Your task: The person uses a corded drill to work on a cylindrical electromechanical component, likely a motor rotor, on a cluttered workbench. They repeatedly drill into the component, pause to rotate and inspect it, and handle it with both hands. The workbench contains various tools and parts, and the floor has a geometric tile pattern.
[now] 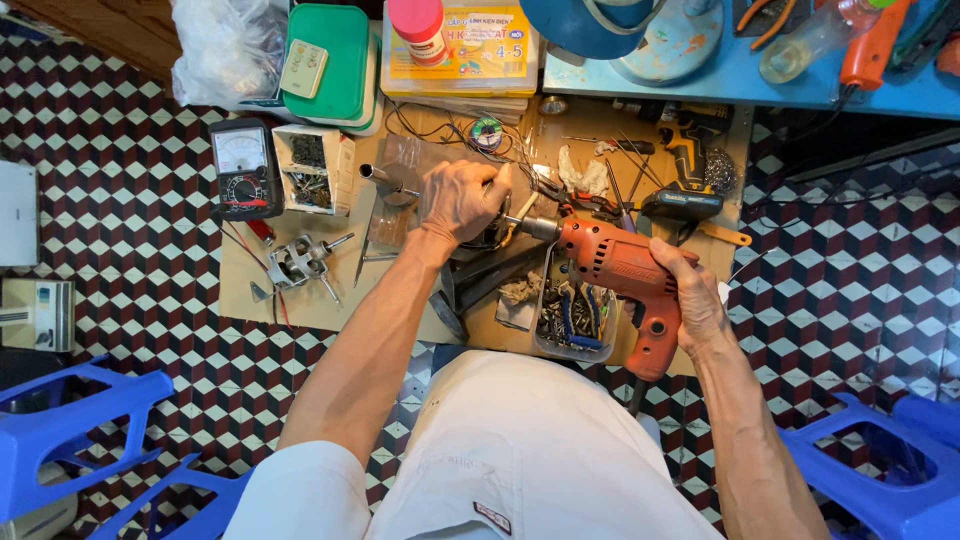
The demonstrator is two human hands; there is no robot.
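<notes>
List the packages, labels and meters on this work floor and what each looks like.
Meter: black, white dial, left of board.
Box: yellow printed lid, flat, top centre.
Jar: red lid, white label, on the box.
Green case: pale tag on top, left of box.

Head camera, looking straight down, close over lap and cluttered floor board (pixel 300 300)

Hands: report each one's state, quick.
Left hand: closed, palm down, over a small part at the drill's chuck; part hidden.
Right hand: closed around the orange electric drill.
</notes>
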